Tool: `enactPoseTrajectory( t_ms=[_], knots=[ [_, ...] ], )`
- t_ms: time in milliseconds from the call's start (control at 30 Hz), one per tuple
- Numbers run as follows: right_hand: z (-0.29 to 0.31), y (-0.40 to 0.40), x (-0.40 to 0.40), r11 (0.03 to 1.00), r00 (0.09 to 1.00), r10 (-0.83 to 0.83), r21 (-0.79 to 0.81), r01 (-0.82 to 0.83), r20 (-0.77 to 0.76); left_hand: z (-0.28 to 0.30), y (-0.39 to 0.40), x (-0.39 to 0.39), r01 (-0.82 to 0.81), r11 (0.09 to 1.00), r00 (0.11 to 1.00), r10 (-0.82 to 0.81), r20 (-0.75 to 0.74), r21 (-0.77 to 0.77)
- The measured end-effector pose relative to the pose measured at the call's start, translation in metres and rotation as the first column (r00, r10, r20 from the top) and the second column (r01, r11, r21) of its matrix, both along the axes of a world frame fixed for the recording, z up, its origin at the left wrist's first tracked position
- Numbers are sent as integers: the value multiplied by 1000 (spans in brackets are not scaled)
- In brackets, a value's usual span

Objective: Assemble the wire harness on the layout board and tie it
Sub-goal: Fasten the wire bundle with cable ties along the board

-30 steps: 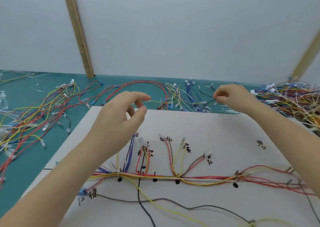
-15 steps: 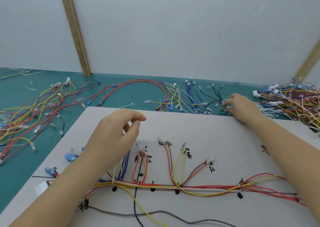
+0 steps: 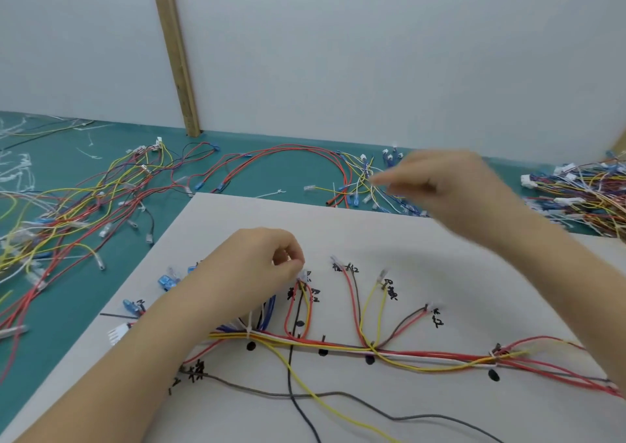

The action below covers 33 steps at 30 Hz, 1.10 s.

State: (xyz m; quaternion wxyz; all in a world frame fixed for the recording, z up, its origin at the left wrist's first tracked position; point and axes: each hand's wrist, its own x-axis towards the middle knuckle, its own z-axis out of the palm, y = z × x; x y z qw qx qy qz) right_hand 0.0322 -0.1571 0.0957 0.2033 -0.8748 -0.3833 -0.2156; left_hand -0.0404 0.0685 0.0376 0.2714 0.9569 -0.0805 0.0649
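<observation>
The white layout board (image 3: pixel 440 266) carries handwritten labels and black dots. Along it runs the wire harness (image 3: pixel 338 347), a trunk of red, yellow and white wires with branches fanning upward. A white tie (image 3: pixel 249 328) binds the trunk at its left. My left hand (image 3: pixel 250 268) rests low on the board, its fingertips pinching the clear terminal (image 3: pixel 302 275) at the top of a red and yellow loop. My right hand (image 3: pixel 454 188) is raised over the board's far edge and motion-blurred. It pinches a thin white cable tie (image 3: pixel 375 180) that sticks out to the left.
Loose coloured wires (image 3: pixel 84 205) sprawl over the green table to the left, and another heap (image 3: pixel 582 192) lies at the right. Long red wires (image 3: pixel 288 153) arc behind the board. Blue connectors (image 3: pixel 166 281) and a white plug (image 3: pixel 117 335) sit at the board's left edge. A wooden post (image 3: pixel 176 53) stands against the wall.
My right hand has lifted off the board's far edge and swung left with a thin white tie. My left hand has dropped onto the terminal of the red and yellow loop.
</observation>
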Motion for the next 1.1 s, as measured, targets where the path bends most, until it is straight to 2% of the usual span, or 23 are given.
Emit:
enactPoseTrajectory(
  t_ms=[33, 100, 167, 200, 300, 367, 467, 533, 633, 733, 967, 1100],
  knots=[
    [-5, 13, -19, 993, 997, 77, -93, -79, -26, 1, 2, 0, -9, 1000, 1000, 9, 2, -13],
    [-17, 33, -46, 945, 982, 109, -289, -150, -153, 2, 5, 1, -14, 999, 1000, 15, 17, -44],
    [-29, 39, -56, 871, 974, 21, -474, -129, -227, 3, 7, 1, 20, 1000, 999, -20, -31, -19],
    [-33, 39, -58, 854, 967, -31, -510, -106, -253, 3, 8, 1, 42, 999, 996, -42, -74, 0],
    [-40, 38, -65, 896, 918, -98, -436, -87, -384, 0, 8, 1, 85, 995, 983, -76, -165, 44],
    [-43, 36, -66, 915, 920, -94, -398, -71, -380, -2, 7, 1, 99, 994, 978, -87, -191, 50],
    [-43, 35, -67, 930, 964, -102, -368, 5, -246, -3, 6, 2, 118, 991, 974, -105, -201, 56],
    [-41, 36, -67, 922, 998, -25, -387, 3, -53, -3, 5, 2, 116, 992, 974, -102, -201, 59],
    [-40, 35, -69, 937, 1000, 10, -348, -4, 16, -3, 6, 2, 101, 993, 976, -86, -202, 65],
    [-44, 35, -66, 909, 994, -27, -415, -21, -108, -3, 7, 1, 100, 992, 974, -80, -210, 83],
    [-61, 35, -64, 932, 972, 69, -334, -143, -224, 0, 10, -1, 138, 988, 960, -117, -253, 69],
    [-66, 41, -66, 953, 962, 56, -272, -132, -269, 1, 9, -4, 155, 983, 964, -127, -232, 103]
  ],
)
